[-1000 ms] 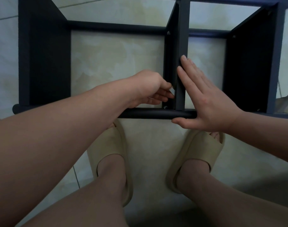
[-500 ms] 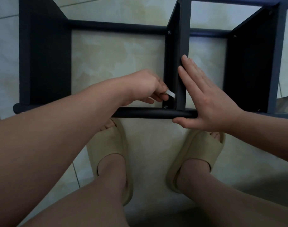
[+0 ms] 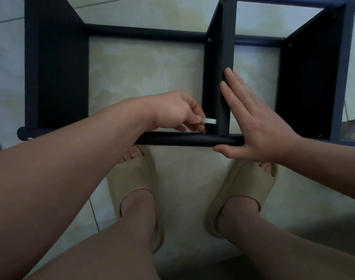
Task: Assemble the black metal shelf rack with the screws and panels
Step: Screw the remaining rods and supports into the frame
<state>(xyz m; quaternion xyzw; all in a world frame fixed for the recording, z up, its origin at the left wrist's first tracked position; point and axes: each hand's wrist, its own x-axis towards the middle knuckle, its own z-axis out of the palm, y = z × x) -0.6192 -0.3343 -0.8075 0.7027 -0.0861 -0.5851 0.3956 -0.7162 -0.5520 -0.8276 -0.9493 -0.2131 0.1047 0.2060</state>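
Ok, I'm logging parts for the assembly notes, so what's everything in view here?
Panels: three, black, on edge at left, middle, right.
Near bar: one, black, across the panels' near ends.
Far bar: one, black, across their far ends.
Screws: several, dark, at panel-bar joints.
Tool: one, silvery, small, beside the middle panel, near a screw.
Slippers: two, beige, below the near bar.
Floor: pale tiles, under everything.
Feet: two, in the slippers.
Left hand: one, pinches the tool.
Right hand: one, flat against the middle panel, thumb on the near bar.
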